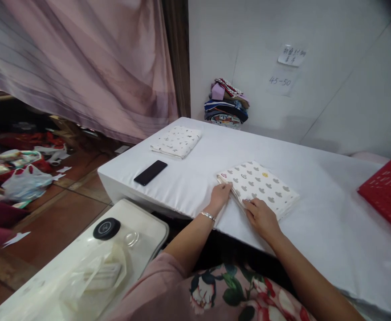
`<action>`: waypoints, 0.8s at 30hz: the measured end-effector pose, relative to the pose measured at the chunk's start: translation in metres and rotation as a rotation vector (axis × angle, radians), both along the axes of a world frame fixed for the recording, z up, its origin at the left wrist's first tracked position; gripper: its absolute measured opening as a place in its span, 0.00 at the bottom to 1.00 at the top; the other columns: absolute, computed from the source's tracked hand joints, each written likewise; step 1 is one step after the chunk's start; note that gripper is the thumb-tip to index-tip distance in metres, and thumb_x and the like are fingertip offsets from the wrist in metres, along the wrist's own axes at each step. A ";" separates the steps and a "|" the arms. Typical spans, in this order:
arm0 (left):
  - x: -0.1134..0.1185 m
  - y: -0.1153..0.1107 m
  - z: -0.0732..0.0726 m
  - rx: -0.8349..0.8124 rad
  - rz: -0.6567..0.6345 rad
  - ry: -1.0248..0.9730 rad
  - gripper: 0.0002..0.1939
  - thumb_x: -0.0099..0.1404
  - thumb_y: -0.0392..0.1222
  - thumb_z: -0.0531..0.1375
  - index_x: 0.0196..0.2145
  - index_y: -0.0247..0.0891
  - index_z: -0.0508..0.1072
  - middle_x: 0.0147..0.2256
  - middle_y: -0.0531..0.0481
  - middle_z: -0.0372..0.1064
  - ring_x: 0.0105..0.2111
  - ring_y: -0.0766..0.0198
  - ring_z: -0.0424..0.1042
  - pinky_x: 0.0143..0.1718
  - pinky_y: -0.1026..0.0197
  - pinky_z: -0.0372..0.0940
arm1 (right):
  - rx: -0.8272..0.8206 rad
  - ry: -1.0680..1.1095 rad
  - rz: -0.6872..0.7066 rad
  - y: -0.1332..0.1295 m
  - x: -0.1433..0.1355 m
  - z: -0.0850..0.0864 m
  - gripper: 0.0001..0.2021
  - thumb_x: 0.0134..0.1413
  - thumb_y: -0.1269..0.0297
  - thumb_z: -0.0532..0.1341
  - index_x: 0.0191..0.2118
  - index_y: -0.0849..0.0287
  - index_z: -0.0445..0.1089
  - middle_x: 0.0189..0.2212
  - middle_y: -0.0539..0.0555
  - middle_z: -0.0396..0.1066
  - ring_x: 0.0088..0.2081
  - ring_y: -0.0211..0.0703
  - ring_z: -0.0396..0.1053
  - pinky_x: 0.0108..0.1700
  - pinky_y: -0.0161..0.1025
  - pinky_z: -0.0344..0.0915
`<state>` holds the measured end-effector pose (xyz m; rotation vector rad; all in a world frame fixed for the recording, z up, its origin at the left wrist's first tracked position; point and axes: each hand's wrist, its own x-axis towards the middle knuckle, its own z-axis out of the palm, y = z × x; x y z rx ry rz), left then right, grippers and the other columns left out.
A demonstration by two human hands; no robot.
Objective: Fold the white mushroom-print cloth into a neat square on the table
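Observation:
A folded white cloth printed with grey mouse-head shapes lies flat on the white-covered table in front of me. My left hand, with a silver bracelet at the wrist, pinches its near left corner. Along the near edge, my right hand has its fingers closed on the fabric; the thumb side faces the left hand. A second folded white cloth with small dark prints rests farther back on the left. Between that cloth and the table's left front edge lies a black phone.
At the right stands a red slotted basket. A pile of folded fabrics sits against the wall behind the table. Front left, a white side table bears a round black lid and a plastic bag. A pink curtain hangs left.

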<state>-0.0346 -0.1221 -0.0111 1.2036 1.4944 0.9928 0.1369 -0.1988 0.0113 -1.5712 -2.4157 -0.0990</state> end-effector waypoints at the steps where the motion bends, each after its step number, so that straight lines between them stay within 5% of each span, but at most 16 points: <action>1: 0.000 0.002 0.001 -0.001 -0.005 -0.010 0.21 0.59 0.58 0.55 0.21 0.37 0.67 0.19 0.53 0.65 0.20 0.65 0.67 0.24 0.64 0.57 | -0.004 -0.009 0.000 0.000 0.000 0.000 0.16 0.60 0.66 0.51 0.51 0.55 0.69 0.39 0.57 0.68 0.39 0.46 0.63 0.38 0.38 0.60; 10: 0.003 0.015 -0.006 -0.010 0.021 0.010 0.15 0.57 0.47 0.58 0.17 0.38 0.65 0.15 0.54 0.62 0.18 0.67 0.64 0.23 0.65 0.57 | -0.046 -0.041 0.015 0.001 -0.002 0.004 0.18 0.60 0.65 0.51 0.53 0.53 0.68 0.38 0.57 0.67 0.39 0.46 0.63 0.38 0.39 0.61; 17: -0.001 0.027 -0.008 -0.085 0.066 -0.113 0.16 0.58 0.51 0.58 0.22 0.36 0.69 0.18 0.53 0.65 0.18 0.67 0.66 0.24 0.65 0.59 | -0.193 0.151 0.008 0.005 0.001 0.012 0.17 0.60 0.63 0.50 0.49 0.50 0.72 0.40 0.54 0.68 0.42 0.44 0.65 0.39 0.38 0.63; 24: -0.004 0.032 0.000 -0.154 0.084 -0.079 0.11 0.59 0.44 0.57 0.23 0.35 0.68 0.19 0.53 0.66 0.18 0.67 0.68 0.21 0.67 0.58 | -0.114 0.206 0.027 0.005 0.001 0.002 0.15 0.60 0.65 0.51 0.47 0.53 0.73 0.41 0.55 0.69 0.44 0.45 0.65 0.43 0.40 0.64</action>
